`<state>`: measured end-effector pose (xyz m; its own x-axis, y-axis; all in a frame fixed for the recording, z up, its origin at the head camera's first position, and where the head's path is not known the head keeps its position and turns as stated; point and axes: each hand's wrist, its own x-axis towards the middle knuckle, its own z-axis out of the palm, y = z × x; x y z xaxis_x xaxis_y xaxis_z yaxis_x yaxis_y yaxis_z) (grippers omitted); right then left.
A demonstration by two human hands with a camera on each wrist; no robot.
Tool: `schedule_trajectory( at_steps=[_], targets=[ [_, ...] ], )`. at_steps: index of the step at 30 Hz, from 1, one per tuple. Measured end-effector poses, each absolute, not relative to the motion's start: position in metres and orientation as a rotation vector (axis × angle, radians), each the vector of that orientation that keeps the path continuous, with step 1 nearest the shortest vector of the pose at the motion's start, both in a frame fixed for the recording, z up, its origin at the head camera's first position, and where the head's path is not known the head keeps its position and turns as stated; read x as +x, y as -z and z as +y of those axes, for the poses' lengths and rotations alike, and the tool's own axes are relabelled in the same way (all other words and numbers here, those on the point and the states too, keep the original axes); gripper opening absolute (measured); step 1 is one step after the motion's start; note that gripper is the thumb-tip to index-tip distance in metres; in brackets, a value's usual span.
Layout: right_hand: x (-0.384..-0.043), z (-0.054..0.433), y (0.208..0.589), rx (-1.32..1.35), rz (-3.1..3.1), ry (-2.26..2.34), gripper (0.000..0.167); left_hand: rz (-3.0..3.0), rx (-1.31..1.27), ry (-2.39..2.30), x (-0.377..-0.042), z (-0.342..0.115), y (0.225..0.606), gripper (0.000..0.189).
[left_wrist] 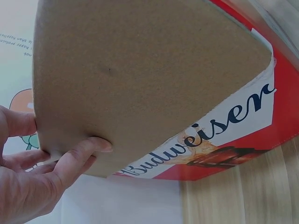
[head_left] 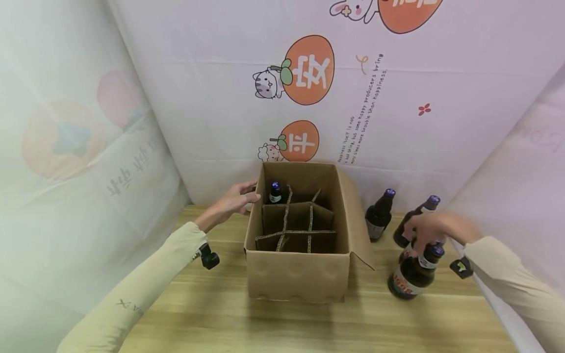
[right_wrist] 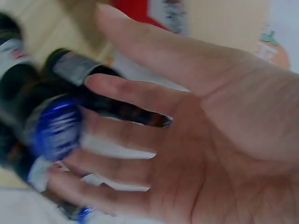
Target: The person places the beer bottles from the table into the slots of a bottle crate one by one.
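Observation:
An open cardboard box (head_left: 296, 274) stands on the table, with cardboard dividers (head_left: 309, 232) inside. One dark bottle (head_left: 275, 195) with a blue cap sits in its far left compartment. My left hand (head_left: 234, 198) holds the box's left side; in the left wrist view, one digit presses on the brown flap (left_wrist: 154, 79) while others meet its edge. My right hand (head_left: 434, 228) is over a group of dark bottles (head_left: 410, 278) at the right, its fingers extended and apart in the right wrist view. A blurred blue cap (right_wrist: 58, 128) shows close beyond the fingertips.
Another dark bottle (head_left: 377, 218) stands between the box and the right-hand group. The box's right flap (head_left: 355, 215) hangs outward toward it. A printed white cloth (head_left: 220, 113) rises behind the wooden table (head_left: 203, 314), with more cloth at both sides.

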<state>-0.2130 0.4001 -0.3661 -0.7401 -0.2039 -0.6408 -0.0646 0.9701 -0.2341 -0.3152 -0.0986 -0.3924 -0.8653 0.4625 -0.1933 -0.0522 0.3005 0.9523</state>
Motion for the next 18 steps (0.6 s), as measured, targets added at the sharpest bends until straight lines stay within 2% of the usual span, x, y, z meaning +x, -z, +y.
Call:
schedule_trajectory(
  at_steps=[2, 3, 4, 6, 9, 13, 18],
  targets=[
    [-0.203, 0.402, 0.371, 0.031, 2.362, 0.278, 0.06, 2.14, 0.37, -1.592, -0.315, -0.098, 0.392, 0.074],
    [-0.199, 0.402, 0.373, 0.072, 2.347, 0.28, 0.063, 2.14, 0.373, -1.593, -0.315, -0.098, 0.393, 0.074],
    [-0.196, 0.401, 0.376, 0.119, 2.332, 0.294, 0.063, 2.142, 0.376, -1.592, -0.315, -0.098, 0.393, 0.074],
    [-0.191, 0.4, 0.381, 0.136, 2.316, 0.297, 0.051, 2.145, 0.379, -1.591, -0.315, -0.099, 0.394, 0.074],
    [-0.191, 0.398, 0.385, 0.006, 2.339, 0.245, 0.042, 2.15, 0.387, -1.587, -0.315, -0.099, 0.395, 0.074],
    [-0.195, 0.405, 0.392, -0.161, 2.422, 0.31, 0.037, 2.155, 0.386, -1.584, -0.314, -0.099, 0.394, 0.074],
    [-0.202, 0.413, 0.403, -0.276, 2.522, 0.551, 0.05, 2.158, 0.39, -1.584, -0.313, -0.1, 0.393, 0.074]
  ],
)
